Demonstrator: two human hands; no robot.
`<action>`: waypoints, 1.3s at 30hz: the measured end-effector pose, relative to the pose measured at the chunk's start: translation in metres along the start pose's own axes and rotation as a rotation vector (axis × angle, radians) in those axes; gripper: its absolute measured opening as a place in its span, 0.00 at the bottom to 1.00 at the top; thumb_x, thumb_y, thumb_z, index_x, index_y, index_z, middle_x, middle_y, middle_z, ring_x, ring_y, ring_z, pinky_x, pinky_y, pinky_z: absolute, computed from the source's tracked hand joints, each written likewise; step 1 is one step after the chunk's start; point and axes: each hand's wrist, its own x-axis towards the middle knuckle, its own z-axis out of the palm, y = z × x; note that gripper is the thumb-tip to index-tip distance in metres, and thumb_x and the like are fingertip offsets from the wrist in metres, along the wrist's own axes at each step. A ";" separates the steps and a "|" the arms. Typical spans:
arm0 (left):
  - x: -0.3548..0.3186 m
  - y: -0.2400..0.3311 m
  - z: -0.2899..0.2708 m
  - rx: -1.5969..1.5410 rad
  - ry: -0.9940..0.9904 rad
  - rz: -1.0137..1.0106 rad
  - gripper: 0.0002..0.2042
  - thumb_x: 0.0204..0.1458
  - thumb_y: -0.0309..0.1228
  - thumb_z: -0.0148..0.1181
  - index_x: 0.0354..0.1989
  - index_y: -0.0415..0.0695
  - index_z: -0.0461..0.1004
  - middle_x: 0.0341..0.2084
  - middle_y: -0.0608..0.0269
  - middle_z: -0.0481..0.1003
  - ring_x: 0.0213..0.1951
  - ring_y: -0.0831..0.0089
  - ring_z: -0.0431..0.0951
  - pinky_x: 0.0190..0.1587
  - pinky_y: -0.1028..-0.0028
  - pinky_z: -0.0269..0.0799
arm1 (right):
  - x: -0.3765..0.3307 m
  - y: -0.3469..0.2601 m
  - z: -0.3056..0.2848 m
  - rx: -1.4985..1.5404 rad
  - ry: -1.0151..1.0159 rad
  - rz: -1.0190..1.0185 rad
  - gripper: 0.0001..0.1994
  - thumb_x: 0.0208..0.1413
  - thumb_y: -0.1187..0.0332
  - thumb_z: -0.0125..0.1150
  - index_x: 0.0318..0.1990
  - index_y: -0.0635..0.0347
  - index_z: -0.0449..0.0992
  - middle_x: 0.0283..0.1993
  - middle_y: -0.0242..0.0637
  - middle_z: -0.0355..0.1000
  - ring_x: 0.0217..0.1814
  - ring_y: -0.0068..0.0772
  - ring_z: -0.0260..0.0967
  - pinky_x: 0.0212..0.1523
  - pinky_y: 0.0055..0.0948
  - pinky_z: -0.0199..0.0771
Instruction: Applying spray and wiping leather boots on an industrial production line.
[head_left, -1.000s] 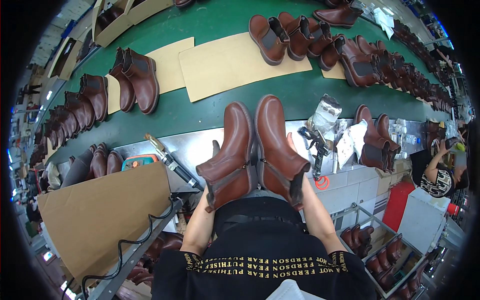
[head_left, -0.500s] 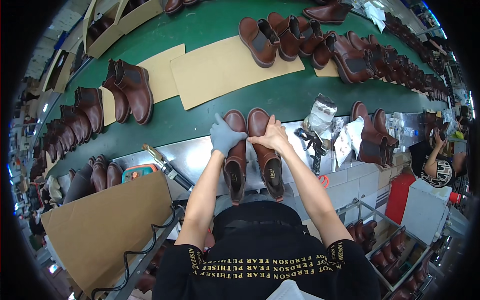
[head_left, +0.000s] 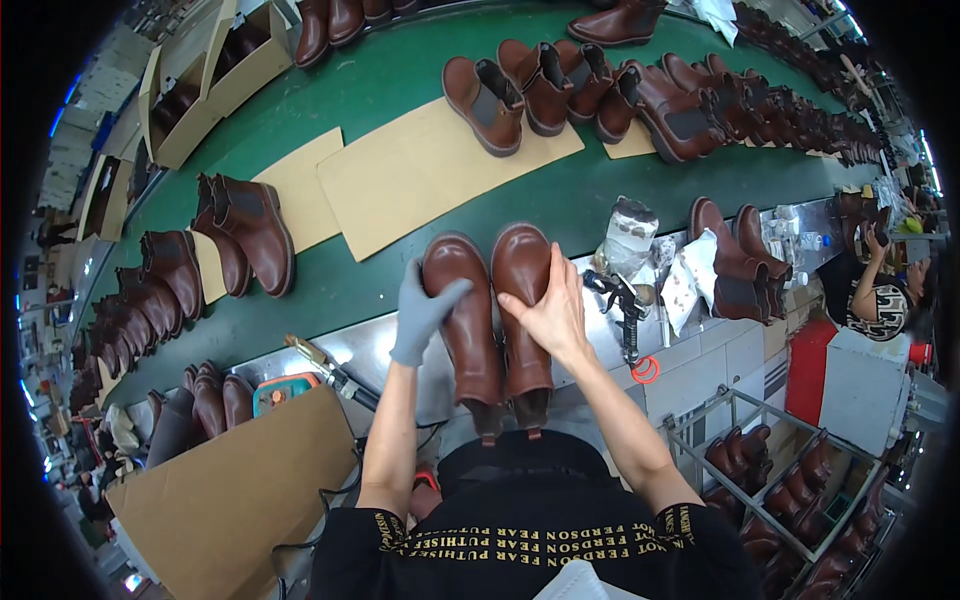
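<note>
Left hand: gloved in grey, the left hand [head_left: 418, 314] holds the left boot [head_left: 467, 335] by its outer side, thumb over the front (the other fingers are mostly hidden).
Right hand: bare, the right hand [head_left: 556, 316] holds the right boot [head_left: 525, 355], fingers along the outer edge and thumb across the front, a grip that seems to steady it from both sides.
Boot pair: between the hands, side by side, toes pointing away from the person, presumably so both fronts face up together.
Cardboard sheet: beyond the hands on the green surface [head_left: 395, 278], the cardboard sheet [head_left: 430, 180] perhaps guards soles.
Black tool: right of the right hand, the black tool [head_left: 630, 318] lies near a white cloth [head_left: 690, 282], probably for easy reach.
</note>
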 end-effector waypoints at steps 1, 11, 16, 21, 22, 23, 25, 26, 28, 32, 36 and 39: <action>0.010 -0.004 -0.010 -0.173 -0.109 -0.066 0.24 0.51 0.36 0.62 0.53 0.32 0.68 0.45 0.50 0.76 0.44 0.63 0.78 0.50 0.69 0.73 | -0.003 -0.001 -0.001 -0.020 0.027 0.006 0.52 0.39 0.56 0.74 0.67 0.70 0.48 0.62 0.56 0.54 0.63 0.58 0.53 0.61 0.47 0.61; 0.064 -0.119 -0.006 -0.639 -0.825 -0.187 0.19 0.65 0.33 0.41 0.60 0.38 0.64 0.53 0.51 0.70 0.53 0.67 0.72 0.58 0.68 0.68 | -0.019 0.034 -0.013 0.348 -0.064 -0.207 0.44 0.43 0.62 0.72 0.65 0.69 0.55 0.65 0.54 0.57 0.65 0.50 0.58 0.63 0.44 0.61; 0.064 -0.118 -0.015 -0.561 -0.753 -0.193 0.18 0.64 0.32 0.43 0.59 0.38 0.65 0.53 0.52 0.70 0.53 0.67 0.71 0.59 0.68 0.67 | -0.061 0.101 -0.029 0.177 0.547 0.106 0.31 0.48 0.68 0.69 0.59 0.66 0.64 0.61 0.45 0.62 0.58 0.38 0.64 0.58 0.38 0.65; 0.070 -0.124 -0.012 -0.504 -0.758 -0.191 0.18 0.64 0.31 0.44 0.59 0.38 0.65 0.53 0.53 0.70 0.54 0.68 0.71 0.59 0.68 0.66 | -0.050 0.210 -0.037 0.298 0.017 0.357 0.17 0.46 0.65 0.72 0.38 0.66 0.75 0.34 0.32 0.72 0.36 0.23 0.65 0.38 0.28 0.68; 0.072 -0.126 -0.010 -0.496 -0.762 -0.186 0.18 0.63 0.31 0.44 0.59 0.38 0.65 0.53 0.53 0.70 0.54 0.68 0.71 0.60 0.68 0.66 | -0.035 0.208 -0.042 0.270 -0.079 0.397 0.16 0.46 0.64 0.73 0.34 0.66 0.75 0.29 0.30 0.70 0.32 0.21 0.63 0.34 0.27 0.66; 0.074 -0.126 -0.012 -0.483 -0.766 -0.182 0.17 0.63 0.31 0.45 0.59 0.39 0.65 0.53 0.54 0.71 0.54 0.68 0.70 0.60 0.68 0.66 | -0.023 0.200 -0.045 0.247 -0.177 0.437 0.15 0.46 0.64 0.73 0.30 0.66 0.74 0.25 0.27 0.68 0.29 0.19 0.61 0.30 0.26 0.64; 0.074 -0.125 -0.014 -0.460 -0.764 -0.183 0.17 0.63 0.30 0.45 0.59 0.39 0.65 0.53 0.54 0.71 0.54 0.68 0.70 0.60 0.69 0.65 | -0.018 0.176 -0.039 0.146 -0.110 0.319 0.16 0.48 0.62 0.70 0.32 0.65 0.70 0.25 0.29 0.66 0.28 0.21 0.58 0.29 0.28 0.62; 0.075 -0.124 -0.014 -0.456 -0.770 -0.180 0.17 0.63 0.30 0.46 0.59 0.39 0.65 0.53 0.54 0.71 0.54 0.68 0.70 0.60 0.69 0.65 | -0.022 0.168 -0.036 0.182 -0.053 0.300 0.17 0.48 0.62 0.70 0.35 0.66 0.71 0.26 0.31 0.67 0.29 0.22 0.60 0.31 0.28 0.64; 0.077 -0.120 -0.011 -0.439 -0.779 -0.163 0.17 0.63 0.29 0.46 0.59 0.39 0.66 0.53 0.55 0.71 0.54 0.69 0.70 0.60 0.69 0.65 | -0.028 0.144 -0.039 0.314 0.025 0.221 0.19 0.49 0.63 0.69 0.42 0.68 0.71 0.29 0.33 0.69 0.31 0.23 0.63 0.34 0.27 0.67; 0.076 -0.117 -0.009 -0.407 -0.779 -0.142 0.17 0.62 0.29 0.48 0.59 0.39 0.66 0.52 0.55 0.71 0.54 0.69 0.70 0.61 0.69 0.64 | -0.057 0.043 -0.074 0.575 -0.004 0.126 0.20 0.52 0.67 0.67 0.49 0.70 0.71 0.30 0.32 0.70 0.34 0.21 0.64 0.36 0.25 0.67; 0.076 -0.104 -0.001 -0.404 -0.805 -0.133 0.17 0.62 0.28 0.49 0.58 0.39 0.66 0.52 0.56 0.71 0.54 0.69 0.69 0.62 0.69 0.63 | -0.068 -0.039 -0.100 0.738 -0.216 0.041 0.20 0.54 0.69 0.66 0.52 0.69 0.71 0.32 0.29 0.71 0.35 0.18 0.64 0.37 0.21 0.67; 0.069 -0.085 0.007 -0.543 -0.826 -0.171 0.16 0.63 0.28 0.46 0.58 0.38 0.66 0.53 0.55 0.70 0.55 0.69 0.70 0.62 0.69 0.64 | -0.056 -0.074 -0.108 0.613 -0.312 0.049 0.19 0.53 0.71 0.67 0.51 0.69 0.73 0.33 0.31 0.73 0.35 0.18 0.65 0.38 0.20 0.68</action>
